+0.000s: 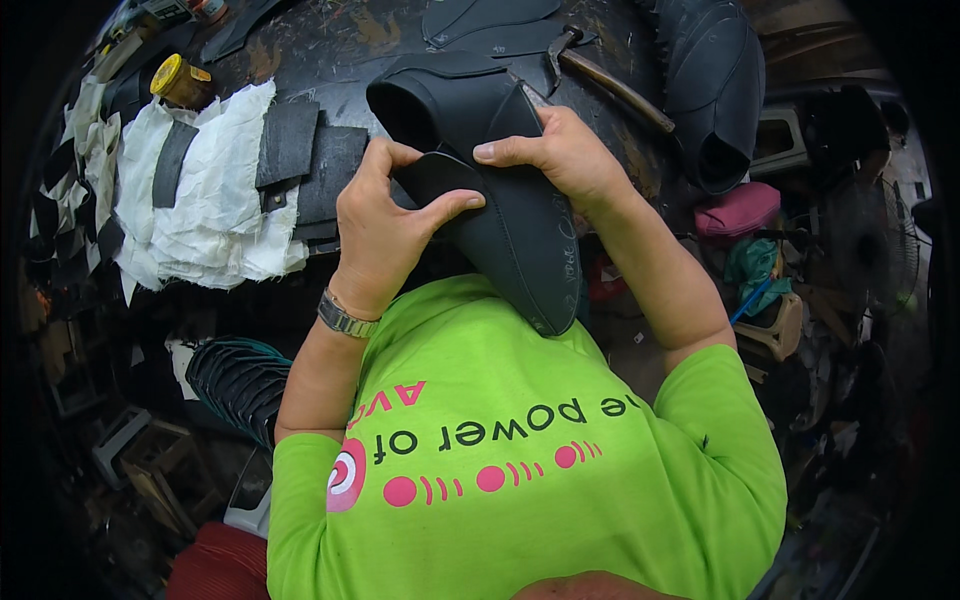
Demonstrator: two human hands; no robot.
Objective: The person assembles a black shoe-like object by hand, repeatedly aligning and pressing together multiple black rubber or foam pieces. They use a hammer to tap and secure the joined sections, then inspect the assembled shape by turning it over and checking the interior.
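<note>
A black shoe upper (525, 225) is held between my two hands, its pointed toe end resting toward my green shirt. My left hand (385, 215), with a metal watch on the wrist, pinches the upper's tongue-like flap (440, 175) between thumb and fingers. With the thumb laid on top near the opening, my right hand (565, 160) grips the other side; its fingers are partly hidden behind the upper. The rounded heel opening faces away to the upper left. Pale handwritten marks run along the side near the toe.
On the dark worktable (350, 35) lie a hammer (615, 90), white cloth sheets (215, 235), black material pieces (288, 143) and a yellow tub (182, 80). More black uppers (712, 90) are stacked at the right edge, beside a maroon pouch (738, 212). Black stacked pieces (238, 380) sit below left.
</note>
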